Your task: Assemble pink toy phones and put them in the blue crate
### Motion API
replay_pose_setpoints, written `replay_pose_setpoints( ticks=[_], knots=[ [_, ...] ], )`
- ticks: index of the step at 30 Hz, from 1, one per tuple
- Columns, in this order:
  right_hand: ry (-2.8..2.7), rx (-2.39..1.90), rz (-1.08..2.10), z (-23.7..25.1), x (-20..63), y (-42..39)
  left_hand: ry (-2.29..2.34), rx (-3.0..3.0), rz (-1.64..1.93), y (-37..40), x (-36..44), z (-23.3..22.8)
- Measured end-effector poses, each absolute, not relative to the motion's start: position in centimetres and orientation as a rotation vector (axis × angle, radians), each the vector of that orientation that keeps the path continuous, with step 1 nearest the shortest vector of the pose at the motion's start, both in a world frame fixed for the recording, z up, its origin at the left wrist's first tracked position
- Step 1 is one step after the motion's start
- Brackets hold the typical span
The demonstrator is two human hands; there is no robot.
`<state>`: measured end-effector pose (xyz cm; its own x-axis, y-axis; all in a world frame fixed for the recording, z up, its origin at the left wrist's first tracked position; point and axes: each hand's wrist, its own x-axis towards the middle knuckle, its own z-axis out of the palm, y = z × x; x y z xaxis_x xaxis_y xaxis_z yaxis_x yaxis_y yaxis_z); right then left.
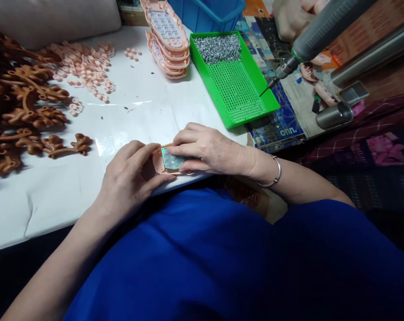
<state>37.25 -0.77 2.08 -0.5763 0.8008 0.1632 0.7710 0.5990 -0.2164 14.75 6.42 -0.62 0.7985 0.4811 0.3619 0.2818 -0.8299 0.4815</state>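
Observation:
At the near edge of the white table, both of my hands rest on a pink plastic shell with a green circuit board lying in it. My left hand grips the shell's left end with thumb and fingers. My right hand lies over its right part, fingers pressing on the board. A silver bangle circles my right wrist.
A stack of pink shells stands at the back, next to a green perforated tray holding several screws. Another person's hand holds an electric screwdriver over it. Brown plastic sprues and small pink parts lie at left.

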Motion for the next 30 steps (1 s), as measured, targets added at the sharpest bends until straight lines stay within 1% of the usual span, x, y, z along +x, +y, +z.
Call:
replay_pose_setpoints(
  ticks=[7, 12, 14, 17, 20, 22, 27, 29, 30],
  knots=[
    [-2.585, -1.359, 0.212, 2.2, 37.0, -0.7, 0.563, 2.606, 0.685, 6.5, 14.7, -0.7],
    [-2.592, -1.394, 0.269, 2.7, 36.6, -0.6, 0.517, 2.624, 0.620, 6.5, 14.3, 0.0],
    [-2.529, -1.447, 0.312, 2.9, 36.4, -0.7, 0.498, 2.631, 0.700, 6.1, 14.6, 0.7],
    [-2.450, -1.539, 0.381, 3.2, 36.1, -0.8, 0.253, 2.680, 0.829, 5.6, 15.8, 1.4],
    [-2.482, -1.574, 0.437, 3.4, 36.0, -0.8, -0.043, 2.750, 0.812, 5.3, 17.5, 1.4],
    [-2.492, -1.566, 0.459, 3.5, 35.9, -0.8, -0.092, 2.802, 0.829, 5.2, 18.3, 1.2],
    [-2.488, -1.556, 0.371, 4.3, 36.1, -2.4, -0.107, 2.834, 0.869, 5.0, 18.7, 1.5],
    [-2.413, -1.440, 0.223, 4.9, 36.8, -3.1, -0.129, 2.861, 0.866, 4.9, 18.7, 1.4],
    [-2.279, -1.391, 0.087, 5.3, 37.4, -3.3, -0.135, 2.887, 0.858, 4.8, 18.8, 1.3]
  ],
)
